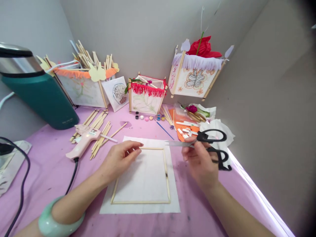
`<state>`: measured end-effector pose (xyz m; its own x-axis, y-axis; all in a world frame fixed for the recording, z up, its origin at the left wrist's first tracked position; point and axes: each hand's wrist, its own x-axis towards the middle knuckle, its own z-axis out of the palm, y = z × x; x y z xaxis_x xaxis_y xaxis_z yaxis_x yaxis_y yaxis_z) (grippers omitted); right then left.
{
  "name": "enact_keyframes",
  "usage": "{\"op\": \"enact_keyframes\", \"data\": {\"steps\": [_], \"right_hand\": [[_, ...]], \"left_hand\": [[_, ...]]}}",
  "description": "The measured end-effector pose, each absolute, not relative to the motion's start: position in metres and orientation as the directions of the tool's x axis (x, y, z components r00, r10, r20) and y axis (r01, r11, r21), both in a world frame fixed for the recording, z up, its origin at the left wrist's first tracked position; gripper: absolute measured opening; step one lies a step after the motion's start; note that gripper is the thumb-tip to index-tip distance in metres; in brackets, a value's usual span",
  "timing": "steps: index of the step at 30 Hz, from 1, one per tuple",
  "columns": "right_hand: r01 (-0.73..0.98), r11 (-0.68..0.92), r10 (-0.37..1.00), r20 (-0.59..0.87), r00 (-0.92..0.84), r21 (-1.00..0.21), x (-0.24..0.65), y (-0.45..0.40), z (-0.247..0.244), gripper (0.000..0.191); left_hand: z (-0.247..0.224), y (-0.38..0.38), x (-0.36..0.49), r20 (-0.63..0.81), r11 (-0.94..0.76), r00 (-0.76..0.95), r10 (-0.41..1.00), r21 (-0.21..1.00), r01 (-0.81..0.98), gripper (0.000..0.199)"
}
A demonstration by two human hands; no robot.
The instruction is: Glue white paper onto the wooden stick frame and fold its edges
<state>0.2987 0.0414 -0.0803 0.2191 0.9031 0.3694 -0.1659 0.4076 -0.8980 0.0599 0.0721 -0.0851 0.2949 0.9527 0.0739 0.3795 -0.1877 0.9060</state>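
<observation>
A white sheet (142,184) lies on the table with a rectangular frame of thin wooden sticks (140,202) on top of it. At the frame's far left corner is my left hand (123,157), thumb and index fingertips close together around the far stick; the hand hides that corner. My right hand (203,161) grips a pair of black-handled scissors (203,136) by the handles, off the sheet's right side. Their blades point left over the far right corner of the sheet and look nearly closed.
A pink glue gun (85,140) with a cord and loose sticks (101,136) lie left, near a teal bottle (41,95). Stick-framed lanterns (146,98) stand at the back. Paint pots (146,118), a brush (164,129) and crumpled white material (218,128) lie beyond the sheet.
</observation>
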Motion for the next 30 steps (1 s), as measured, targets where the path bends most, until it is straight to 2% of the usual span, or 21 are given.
{"op": "enact_keyframes", "data": {"steps": [2,3,5,8,11,16,19,21,24,27,30], "right_hand": [[-0.228,0.340,0.905,0.252,0.342,-0.912,0.306,0.053,-0.083,0.024],[-0.223,0.301,0.900,0.199,0.388,-0.927,0.309,0.058,-0.085,0.027],[-0.136,0.215,0.891,0.137,0.432,-0.967,0.313,0.066,-0.094,0.033],[0.029,0.117,0.918,0.119,0.379,-0.993,0.314,0.071,-0.107,0.036],[0.118,0.120,0.938,0.151,0.311,-0.986,0.312,0.071,-0.112,0.033],[0.232,0.087,0.915,0.170,0.365,-0.969,0.310,0.069,-0.109,0.033],[0.252,0.070,0.907,0.166,0.387,-0.965,0.309,0.069,-0.109,0.037],[0.241,0.072,0.902,0.167,0.399,-0.968,0.309,0.069,-0.110,0.037],[0.236,0.073,0.904,0.164,0.394,-0.969,0.309,0.068,-0.112,0.037],[0.264,0.054,0.911,0.156,0.382,-0.963,0.311,0.066,-0.113,0.039],[0.264,0.040,0.904,0.147,0.402,-0.964,0.313,0.066,-0.114,0.038]], "left_hand": [[-0.091,0.078,0.054,0.264,-0.387,0.288,0.921,0.710,0.588,0.023],[-0.093,0.080,0.051,0.312,-0.442,0.312,0.897,0.623,0.646,0.024],[-0.099,0.082,0.047,0.325,-0.477,0.353,0.877,0.505,0.720,0.027],[-0.103,0.084,0.045,0.280,-0.455,0.367,0.887,0.403,0.794,0.030],[-0.102,0.086,0.045,0.280,-0.442,0.354,0.892,0.384,0.810,0.030],[-0.090,0.091,0.040,0.402,-0.409,0.214,0.890,0.500,0.764,0.029],[-0.075,0.091,0.034,0.408,-0.379,0.162,0.899,0.536,0.755,0.027],[-0.061,0.090,0.029,0.363,-0.404,0.244,0.899,0.480,0.779,0.027],[-0.039,0.085,0.018,0.252,-0.454,0.388,0.886,0.314,0.834,0.027],[-0.028,0.071,0.000,0.213,-0.350,0.313,0.925,0.161,0.923,0.026],[-0.033,0.045,-0.020,0.252,-0.019,0.006,0.968,0.049,0.999,0.031]]}}
